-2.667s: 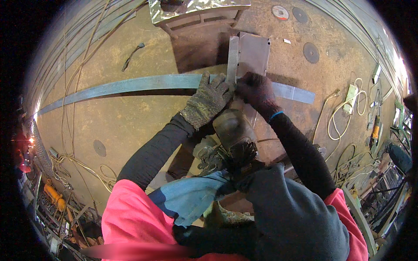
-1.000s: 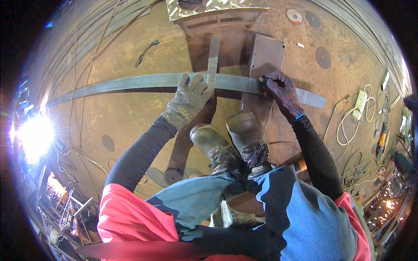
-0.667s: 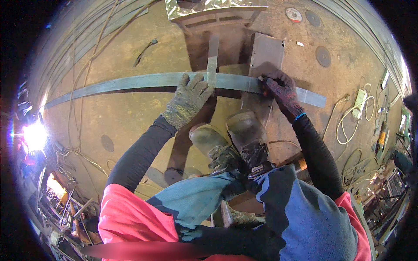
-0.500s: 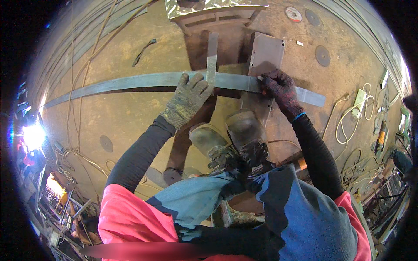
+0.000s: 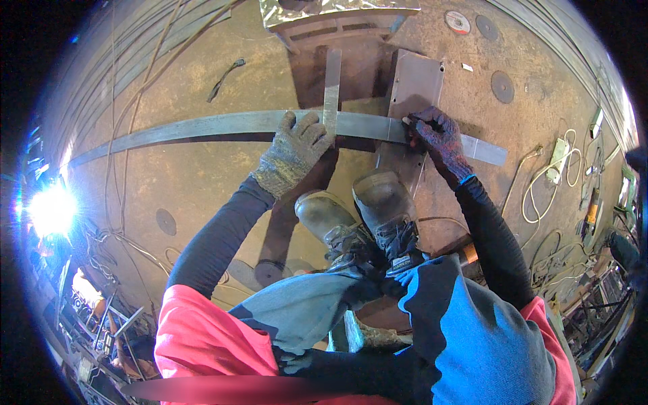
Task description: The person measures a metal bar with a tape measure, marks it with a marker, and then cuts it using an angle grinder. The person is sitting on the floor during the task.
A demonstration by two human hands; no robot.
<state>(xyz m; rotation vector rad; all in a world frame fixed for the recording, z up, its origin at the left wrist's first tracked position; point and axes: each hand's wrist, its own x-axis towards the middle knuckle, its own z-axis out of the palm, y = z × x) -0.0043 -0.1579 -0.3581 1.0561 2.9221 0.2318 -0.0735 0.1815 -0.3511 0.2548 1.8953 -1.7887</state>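
Observation:
A long flat metal strip (image 5: 223, 124) runs left to right in front of me. A shorter flat bar (image 5: 332, 77) crosses it at a right angle. My left hand (image 5: 290, 155), in a grey knit glove, lies with outstretched fingers on the long strip, beside the crossing. My right hand (image 5: 437, 135), in a dark reddish glove, is closed in a pinch over the strip's right part. A small pale stick, like chalk (image 5: 406, 120), pokes out from its fingertips. Beneath the strip there lies a wider steel plate with holes (image 5: 416, 79).
A foil-topped metal stand (image 5: 337, 23) is at the far side. Grinding discs (image 5: 502, 87) lie at right, near a pale power strip (image 5: 557, 160) with cords. Cables trail at left, by a glaring light (image 5: 51, 210). My boots (image 5: 383, 196) are close to the strip.
The glare at left has grown brighter and bluer. The whole view has shifted slightly; both hands keep their places on the strip.

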